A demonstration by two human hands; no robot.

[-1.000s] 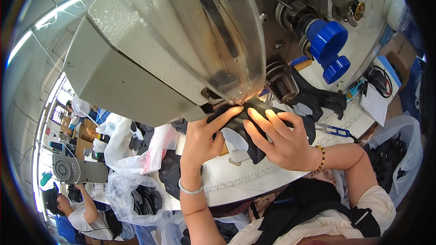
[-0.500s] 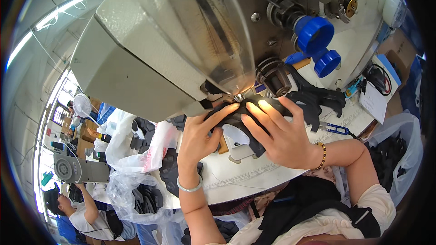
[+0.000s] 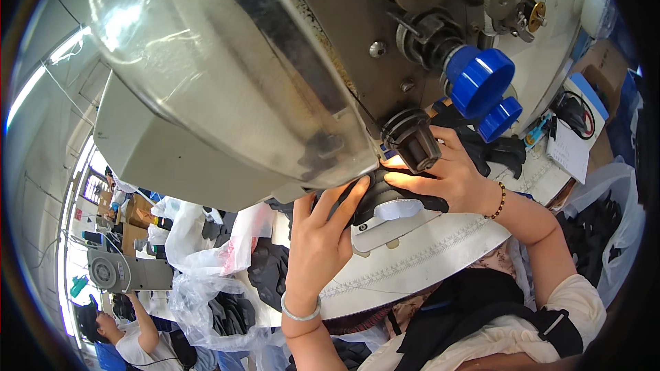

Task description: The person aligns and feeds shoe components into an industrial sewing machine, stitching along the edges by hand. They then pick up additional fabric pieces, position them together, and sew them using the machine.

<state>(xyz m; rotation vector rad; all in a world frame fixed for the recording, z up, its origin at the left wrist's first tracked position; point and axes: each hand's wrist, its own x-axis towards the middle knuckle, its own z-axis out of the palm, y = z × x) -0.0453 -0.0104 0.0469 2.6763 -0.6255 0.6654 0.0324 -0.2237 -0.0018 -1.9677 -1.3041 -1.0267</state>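
Observation:
My left hand (image 3: 324,237) lies with its fingers stretched out, the tips pressing on a black fabric piece (image 3: 378,192) under the sewing machine head (image 3: 192,151). From the other side my right hand (image 3: 454,175) rests on the same piece, fingers apart, some tips hidden behind a dark round machine part (image 3: 412,141). A pale, curved, toothed edge (image 3: 399,209) shows at the near side of the black piece. The needle area is hidden by the clear plastic guard (image 3: 240,62).
Blue knobs (image 3: 481,82) jut from the machine on the right. Dark pieces lie beside plastic bags (image 3: 206,240) at the left; another bag (image 3: 622,199) stands at the right. A notepad (image 3: 569,148) lies at the far right. A co-worker (image 3: 137,330) sits at the lower left.
The view has shifted, and the machine head now covers more of it. The black piece has turned under my hands, and my right hand has moved farther from me, partly behind the round part.

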